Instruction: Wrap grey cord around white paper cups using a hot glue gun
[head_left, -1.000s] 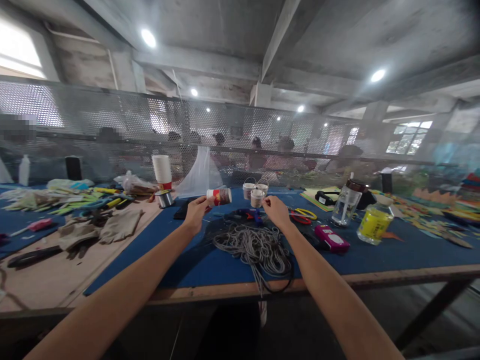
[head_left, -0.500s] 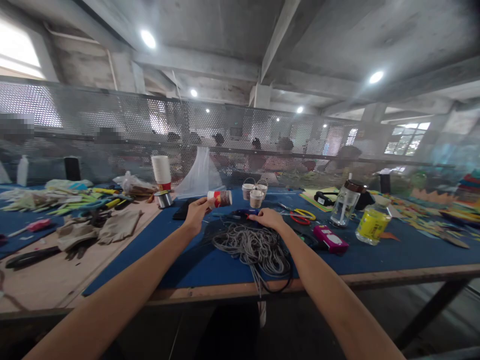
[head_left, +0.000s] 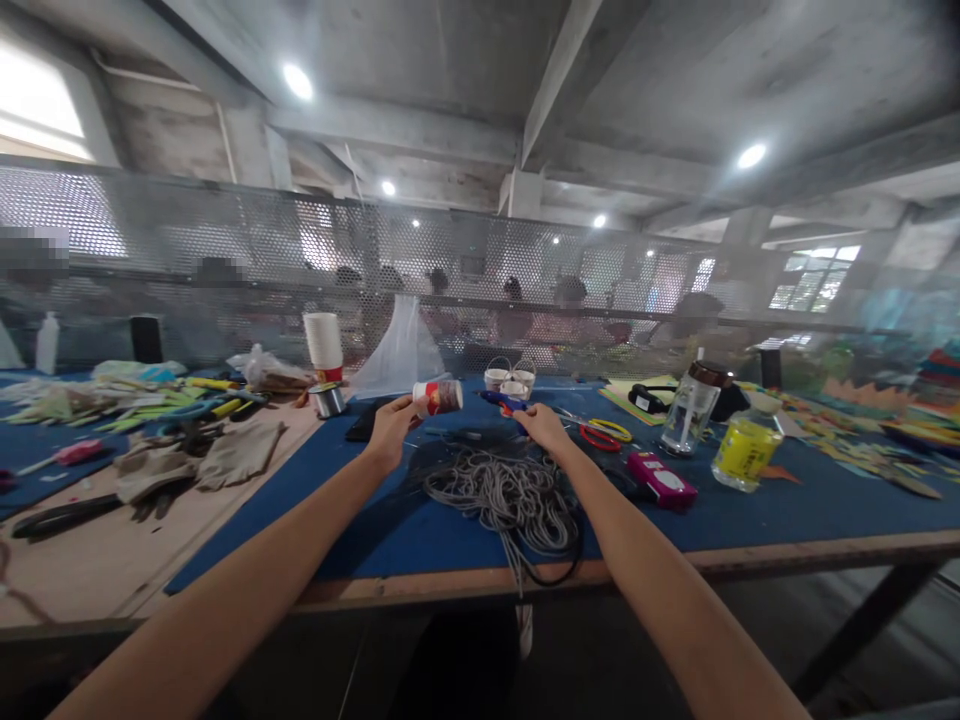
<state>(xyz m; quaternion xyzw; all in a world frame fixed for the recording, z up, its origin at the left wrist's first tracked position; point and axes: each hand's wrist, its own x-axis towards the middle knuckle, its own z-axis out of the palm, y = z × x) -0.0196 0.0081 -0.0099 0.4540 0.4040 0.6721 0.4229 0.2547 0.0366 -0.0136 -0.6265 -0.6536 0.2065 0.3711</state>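
While grasping the paper cup (head_left: 439, 398) sideways in the left hand (head_left: 389, 431), now holds the blue glue gun (head_left: 508, 402) in the right hand (head_left: 546, 428), just raised off the worktable (head_left: 750, 520), nozzle (head_left: 484, 396) toward the cup; leaves neither free, with the cup well behind the front edge (head_left: 390, 587).
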